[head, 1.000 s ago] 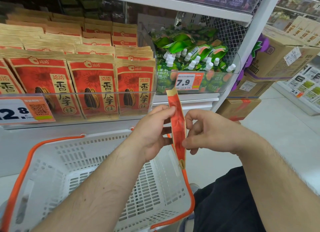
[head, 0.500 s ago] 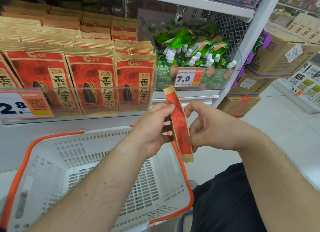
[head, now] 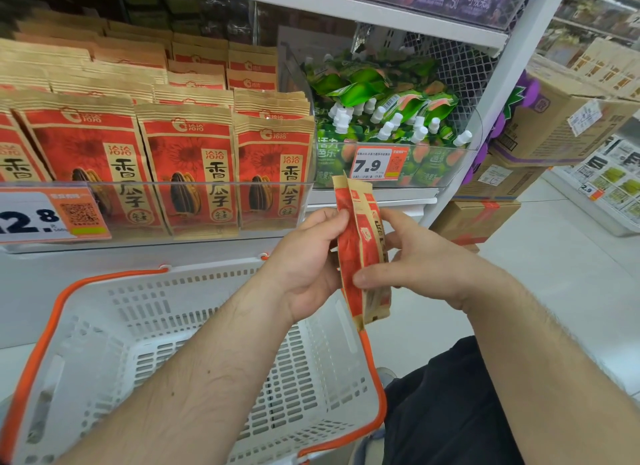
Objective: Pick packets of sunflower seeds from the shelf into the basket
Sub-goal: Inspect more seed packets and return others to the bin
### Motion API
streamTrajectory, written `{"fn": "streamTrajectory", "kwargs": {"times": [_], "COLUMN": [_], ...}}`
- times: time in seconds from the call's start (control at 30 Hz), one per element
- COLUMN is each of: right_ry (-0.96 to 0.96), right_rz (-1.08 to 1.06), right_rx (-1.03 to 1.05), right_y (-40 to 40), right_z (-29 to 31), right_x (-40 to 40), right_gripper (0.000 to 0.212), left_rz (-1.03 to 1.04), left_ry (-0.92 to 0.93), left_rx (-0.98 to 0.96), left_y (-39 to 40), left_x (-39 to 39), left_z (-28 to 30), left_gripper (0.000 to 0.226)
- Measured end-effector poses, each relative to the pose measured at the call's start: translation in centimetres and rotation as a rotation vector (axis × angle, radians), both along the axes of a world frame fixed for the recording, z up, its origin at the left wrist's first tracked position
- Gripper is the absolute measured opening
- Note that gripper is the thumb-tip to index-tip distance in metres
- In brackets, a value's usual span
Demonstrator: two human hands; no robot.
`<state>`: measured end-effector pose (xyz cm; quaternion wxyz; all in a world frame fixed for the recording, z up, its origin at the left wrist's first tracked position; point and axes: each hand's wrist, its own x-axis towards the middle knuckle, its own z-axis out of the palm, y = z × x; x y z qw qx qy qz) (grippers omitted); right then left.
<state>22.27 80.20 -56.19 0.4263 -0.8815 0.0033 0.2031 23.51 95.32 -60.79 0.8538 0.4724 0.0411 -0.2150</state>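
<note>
Sunflower-seed packets [head: 188, 166] stood in upright rows on the shelf [head: 145, 244] at the far left, behind a clear front rail with a price tag. Below them hung the white basket [head: 114, 329] with its orange rim, and as far as its floor showed between the forearms, nothing lay in it. Moving right, the left hand [head: 308, 267] pinched the near edge of a held packet [head: 360, 253], thumb at its upper part and fingers behind. That packet was upright and nearly edge-on, above the basket's right rim, not yet inside. The right hand [head: 412, 260] closed its grip on the other face, thumb pressed low on the red side. It looked like two packets pressed together, though I could not tell for sure. Further right sat green spouted pouches [head: 381, 111] and cardboard boxes [head: 554, 128]. Judging by this, the task was barely begun: first pick off the shelf, the drop still to come.
</note>
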Motion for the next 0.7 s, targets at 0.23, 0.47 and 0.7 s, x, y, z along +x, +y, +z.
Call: {"fn": "streamTrajectory", "kwargs": {"times": [0.23, 0.47, 0.7], "right_ry": [-0.093, -0.173, -0.306], "right_rz": [-0.033, -0.249, -0.414], "right_rx": [-0.167, 0.045, 0.173], "right_y": [0.5, -0.1, 0.1], "right_z": [-0.7, -0.9, -0.4], "right_x": [0.0, 0.9, 1.0], "right_gripper": [0.100, 0.032, 0.031], "left_rz": [0.073, 0.126, 0.090], "left_ry": [-0.117, -0.171, -0.201], "left_rx": [0.197, 0.270, 0.259], "left_y": [0.1, 0.7, 0.8], "left_x": [0.1, 0.6, 0.4], "left_z": [0.0, -0.4, 0.0], "left_gripper": [0.018, 0.018, 0.017]}}
